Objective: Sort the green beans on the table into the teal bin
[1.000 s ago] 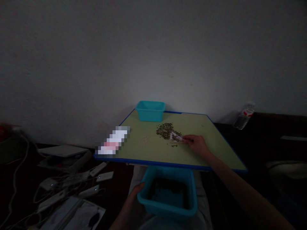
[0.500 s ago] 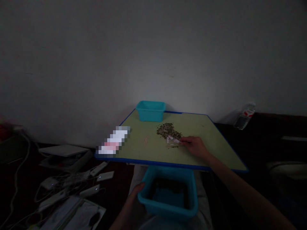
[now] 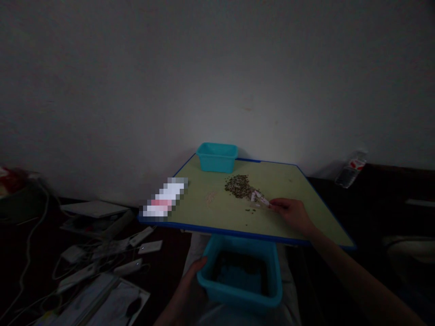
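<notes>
Just beyond the fingertips of my right hand [image 3: 294, 215], a pale, patterned strip [image 3: 260, 199] reaches to the near edge of the dark grains [image 3: 238, 185]. I have that hand pinched on the strip's near end, thumb and fingers together. A few stray bits [image 3: 250, 210] lie on the board [image 3: 282, 181], left of that hand and apart from the heap.

My left hand [image 3: 192, 290] grips the side of the lower tub [image 3: 241, 294], its thumb at the rim; I cannot make out the other fingers. The upper tub [image 3: 217, 164] stands beyond the heap, ahead and left of my right hand, and a small pale scatter [image 3: 211, 197] sits farther left of it.

As I judge it, a quick sweep could fling grains into that scatter and mix the two. The thin strip could bend or slip from so light a pinch, and the lower tub could tip if my left hand slackened.
</notes>
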`<state>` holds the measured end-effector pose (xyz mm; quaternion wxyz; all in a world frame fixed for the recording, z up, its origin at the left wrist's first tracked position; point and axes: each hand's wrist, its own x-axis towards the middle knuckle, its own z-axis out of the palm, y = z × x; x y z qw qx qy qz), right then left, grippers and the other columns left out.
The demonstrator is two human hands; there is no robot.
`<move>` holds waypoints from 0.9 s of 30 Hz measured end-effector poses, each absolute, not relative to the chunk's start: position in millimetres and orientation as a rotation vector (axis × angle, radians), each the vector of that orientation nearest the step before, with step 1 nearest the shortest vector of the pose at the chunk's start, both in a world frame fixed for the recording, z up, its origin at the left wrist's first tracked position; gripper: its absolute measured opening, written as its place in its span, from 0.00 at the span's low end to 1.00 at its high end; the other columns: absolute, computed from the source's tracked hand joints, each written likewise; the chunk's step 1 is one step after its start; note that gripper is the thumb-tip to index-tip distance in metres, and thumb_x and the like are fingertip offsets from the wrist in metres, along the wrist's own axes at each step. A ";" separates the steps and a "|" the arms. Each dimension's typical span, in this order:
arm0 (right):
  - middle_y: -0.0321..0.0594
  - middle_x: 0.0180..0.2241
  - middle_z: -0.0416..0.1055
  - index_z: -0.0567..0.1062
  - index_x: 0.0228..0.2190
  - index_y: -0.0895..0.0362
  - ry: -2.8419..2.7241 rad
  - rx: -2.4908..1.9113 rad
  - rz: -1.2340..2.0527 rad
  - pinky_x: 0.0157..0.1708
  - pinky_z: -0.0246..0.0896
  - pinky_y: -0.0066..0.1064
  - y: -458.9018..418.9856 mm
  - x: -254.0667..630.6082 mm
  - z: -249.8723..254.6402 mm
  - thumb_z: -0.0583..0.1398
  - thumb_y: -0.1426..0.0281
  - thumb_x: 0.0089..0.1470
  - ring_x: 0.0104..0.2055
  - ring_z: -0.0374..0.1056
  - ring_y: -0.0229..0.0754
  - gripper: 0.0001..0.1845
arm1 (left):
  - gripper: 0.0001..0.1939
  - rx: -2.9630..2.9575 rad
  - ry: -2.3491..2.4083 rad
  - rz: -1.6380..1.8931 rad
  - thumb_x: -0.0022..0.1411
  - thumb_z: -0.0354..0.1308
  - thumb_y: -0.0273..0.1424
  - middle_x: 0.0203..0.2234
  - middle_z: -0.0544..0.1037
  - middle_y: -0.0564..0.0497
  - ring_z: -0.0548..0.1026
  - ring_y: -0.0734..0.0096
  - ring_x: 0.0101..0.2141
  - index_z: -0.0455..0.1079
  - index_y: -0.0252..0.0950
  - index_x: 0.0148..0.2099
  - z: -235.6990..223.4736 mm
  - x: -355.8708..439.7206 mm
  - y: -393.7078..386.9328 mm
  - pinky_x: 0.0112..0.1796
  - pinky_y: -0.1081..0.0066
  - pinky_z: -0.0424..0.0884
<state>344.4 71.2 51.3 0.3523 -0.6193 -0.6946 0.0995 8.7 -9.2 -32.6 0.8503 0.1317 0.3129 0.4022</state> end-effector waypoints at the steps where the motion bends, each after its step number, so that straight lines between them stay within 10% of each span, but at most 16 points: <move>1: 0.36 0.36 0.82 0.83 0.36 0.51 -1.794 -1.613 0.261 0.39 0.71 0.34 68.6 344.0 50.4 0.59 0.64 0.55 0.37 0.78 0.47 0.12 | 0.20 0.274 0.676 0.832 0.62 0.55 0.38 0.33 0.86 0.38 0.81 0.50 0.36 0.78 0.28 0.45 -34.2 8.8 -9.5 0.43 0.55 0.72; 27: 0.35 0.37 0.81 0.83 0.36 0.46 -1.780 -1.601 0.495 0.41 0.73 0.37 3.1 318.4 47.2 0.61 0.63 0.55 0.39 0.78 0.49 0.11 | 0.19 0.290 0.656 0.819 0.62 0.55 0.37 0.37 0.86 0.37 0.82 0.48 0.40 0.79 0.27 0.44 -37.0 10.1 -8.7 0.48 0.52 0.72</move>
